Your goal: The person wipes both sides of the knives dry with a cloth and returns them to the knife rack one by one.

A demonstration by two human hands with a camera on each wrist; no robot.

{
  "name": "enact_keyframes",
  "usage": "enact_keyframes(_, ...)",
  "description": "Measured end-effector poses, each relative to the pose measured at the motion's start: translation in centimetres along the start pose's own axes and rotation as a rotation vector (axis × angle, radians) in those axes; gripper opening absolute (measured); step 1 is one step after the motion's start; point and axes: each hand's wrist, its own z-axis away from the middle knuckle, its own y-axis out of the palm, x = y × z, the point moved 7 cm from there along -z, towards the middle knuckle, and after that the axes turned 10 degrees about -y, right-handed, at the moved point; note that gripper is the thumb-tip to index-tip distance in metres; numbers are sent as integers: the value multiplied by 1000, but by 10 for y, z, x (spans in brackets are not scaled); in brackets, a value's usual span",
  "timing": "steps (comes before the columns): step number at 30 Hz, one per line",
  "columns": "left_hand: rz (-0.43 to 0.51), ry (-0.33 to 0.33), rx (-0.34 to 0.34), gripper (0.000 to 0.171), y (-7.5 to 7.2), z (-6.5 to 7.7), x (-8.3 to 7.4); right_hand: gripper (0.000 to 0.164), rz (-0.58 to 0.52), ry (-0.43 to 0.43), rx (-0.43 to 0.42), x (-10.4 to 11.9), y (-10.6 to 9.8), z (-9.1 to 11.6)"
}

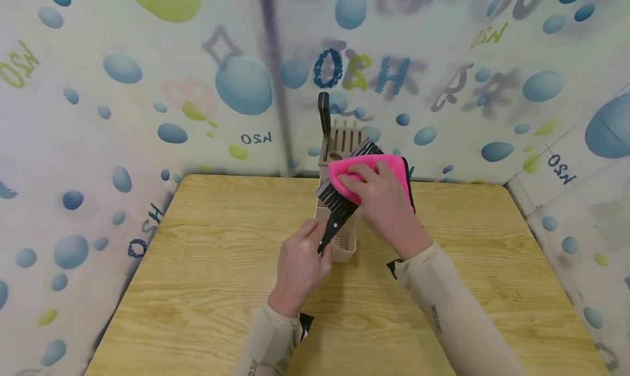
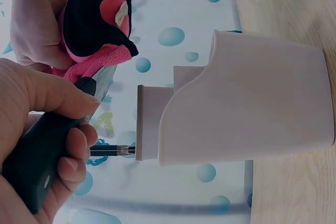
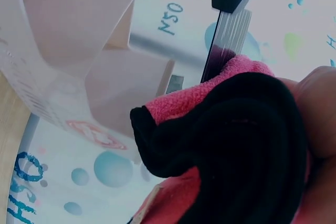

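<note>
A cleaver (image 1: 336,204) with a black handle (image 2: 39,153) is held tilted above the table, its blade slanting up to the right. My left hand (image 1: 301,264) grips the handle. With my right hand (image 1: 386,206) I hold a pink cloth (image 1: 400,171) with black edging against the blade, hiding much of it. Behind and below the blade stands a pale plastic knife holder (image 1: 348,251) with a slotted top. Another black-handled knife (image 1: 323,111) sits upright in its back left part. In the right wrist view the folded cloth (image 3: 184,100) covers the far part of the blade.
The holder stands on a wood-grain table (image 1: 221,266), near its back edge. A pale wall covering (image 1: 197,146) with blue and green spots rises behind and on both sides.
</note>
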Motion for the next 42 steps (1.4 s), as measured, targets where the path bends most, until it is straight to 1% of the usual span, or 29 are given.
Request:
enact_keyframes(5, -1, 9, -17, 31, -1, 1, -1, 53, -17, 50, 37, -12, 1, 0)
enact_keyframes(11, 3, 11, -18, 29, -1, 0, -2, 46, -16, 60, 26, -22, 1, -1)
enact_keyframes(18, 11, 4, -14, 29, -1, 0, -1, 47, -16, 84, 61, -34, 3, -4)
enact_keyframes(22, 12, 4, -11, 29, -1, -1, 0, 47, -36, 113, 60, -43, 4, -4)
enact_keyframes(28, 10, 11, -18, 31, -1, -2, 1, 49, -54, 167, 65, -61, 6, -4)
enact_keyframes(34, 9, 10, -30, 32, -2, -2, 1, 50, -81, 247, 54, -78, 8, -1)
enact_keyframes(38, 3, 13, -35, 31, -3, -2, 1, 50, -79, 277, 67, -81, 8, -1)
enact_keyframes(42, 5, 11, -36, 32, -4, -2, 1, 51, -58, 252, 94, -76, 7, -3)
